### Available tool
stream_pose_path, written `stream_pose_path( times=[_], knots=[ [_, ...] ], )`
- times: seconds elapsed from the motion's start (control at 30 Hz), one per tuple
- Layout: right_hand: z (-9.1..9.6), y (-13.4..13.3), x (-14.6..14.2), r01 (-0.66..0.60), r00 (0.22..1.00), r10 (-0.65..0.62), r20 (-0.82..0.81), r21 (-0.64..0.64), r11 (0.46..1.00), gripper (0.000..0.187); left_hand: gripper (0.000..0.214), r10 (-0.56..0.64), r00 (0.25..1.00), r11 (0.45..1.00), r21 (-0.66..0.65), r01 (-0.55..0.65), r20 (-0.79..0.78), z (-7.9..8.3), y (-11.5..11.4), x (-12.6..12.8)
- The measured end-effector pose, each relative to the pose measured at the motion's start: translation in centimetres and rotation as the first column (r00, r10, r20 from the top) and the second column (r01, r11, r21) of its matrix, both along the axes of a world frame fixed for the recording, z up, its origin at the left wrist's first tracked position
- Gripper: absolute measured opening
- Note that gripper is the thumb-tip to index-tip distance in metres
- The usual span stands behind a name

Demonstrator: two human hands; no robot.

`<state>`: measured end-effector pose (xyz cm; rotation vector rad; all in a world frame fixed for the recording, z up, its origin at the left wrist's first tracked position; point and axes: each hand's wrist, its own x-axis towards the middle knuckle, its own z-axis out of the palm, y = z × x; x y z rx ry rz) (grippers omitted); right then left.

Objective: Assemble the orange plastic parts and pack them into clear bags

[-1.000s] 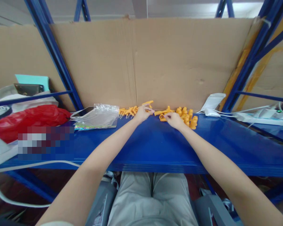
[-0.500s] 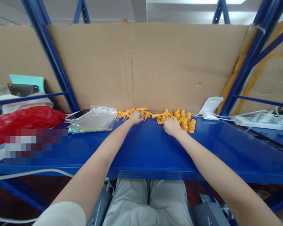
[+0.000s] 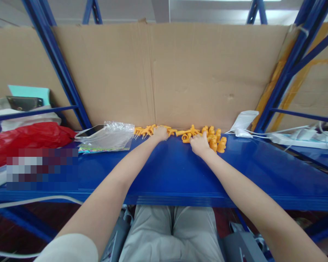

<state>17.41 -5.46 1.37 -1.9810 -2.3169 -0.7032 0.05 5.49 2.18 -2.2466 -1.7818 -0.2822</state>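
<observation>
Along the back of the blue shelf lies a row of orange corkscrew pieces, with T-shaped handles and metal spirals. My left hand is closed over the T-handle of one corkscrew; its fingertips are hidden. To its right, my right hand rests with curled fingers at the orange parts. Beside its fingers lies an orange ring-ended part. Several orange bell-shaped pieces stand upright in a cluster just to the right of that hand. Whatever the right fingers grip is too small to make out.
A cardboard panel closes off the back. On the left are a white-edged phone, a clear plastic bag and a red bag. A white power strip with cables lies at the right, near blue uprights.
My left hand has moved slightly to the right and now covers the T-handle that showed behind it. My right hand stays by the orange parts, its fingers shifted a little.
</observation>
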Motion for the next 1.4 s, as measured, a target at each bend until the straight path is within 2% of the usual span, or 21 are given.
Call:
stream_pose_path(
  times=[0.13,0.3,0.4,0.53,0.63,0.8,0.93,1.07,1.13,1.2,1.3,1.4],
  knots=[
    [0.1,0.1,0.1,0.033,0.999,-0.033,0.010,-0.004,0.999,0.044,0.039,-0.165,0.986,0.985,0.042,0.166,-0.026,0.0,-0.8,1.6],
    [0.2,0.1,0.2,0.031,0.999,-0.030,0.010,-0.029,0.999,0.045,0.055,-0.311,0.950,0.949,-0.058,0.310,-0.002,-1.1,0.0,3.6],
    [0.2,0.0,0.2,0.021,1.000,-0.021,0.008,-0.021,1.000,0.044,0.057,-0.308,0.951,0.945,-0.107,0.308,0.014,-1.4,0.5,4.6],
    [0.3,0.0,0.0,0.021,1.000,-0.021,0.016,-0.008,1.000,0.044,0.036,-0.240,0.969,0.969,-0.050,0.243,0.053,-1.0,0.4,5.4],
    [0.3,-0.1,-0.2,0.015,1.000,-0.015,0.026,-0.008,1.000,0.044,0.029,-0.207,0.977,0.978,-0.014,0.208,0.060,-0.7,0.1,5.7],
    [0.1,0.0,-0.5,-0.003,0.999,0.002,-0.041,-0.021,1.000,0.040,0.027,-0.198,0.974,0.980,0.016,0.197,0.113,-0.5,0.3,4.9],
    [-0.3,0.5,-0.7,-0.049,0.999,0.048,-0.021,-0.019,0.999,0.042,0.025,-0.170,0.942,0.985,0.035,0.167,0.288,0.3,0.6,3.5],
    [-0.5,0.9,-0.9,-0.076,0.995,0.077,0.061,-0.019,0.997,0.043,0.018,-0.097,0.832,0.994,0.013,0.108,0.545,1.4,0.4,2.4],
    [-0.6,0.9,-1.0,-0.080,0.994,0.081,0.067,-0.014,0.997,0.043,0.014,-0.059,0.726,0.996,-0.004,0.085,0.685,1.8,0.1,2.2],
    [-0.7,0.9,-1.0,-0.084,0.995,0.084,0.054,-0.009,0.996,0.045,0.011,-0.031,0.576,0.995,-0.030,0.096,0.817,2.1,-0.5,2.0],
    [-0.8,0.8,-1.0,-0.096,0.995,0.096,0.017,-0.015,0.995,0.047,0.009,-0.027,0.362,0.974,-0.056,0.218,0.932,2.5,-1.8,1.7],
    [-0.8,0.7,-0.9,-0.103,0.995,0.103,-0.013,-0.037,0.994,0.048,0.008,-0.031,0.283,0.934,-0.073,0.351,0.959,2.7,-3.5,1.3]
  ],
)
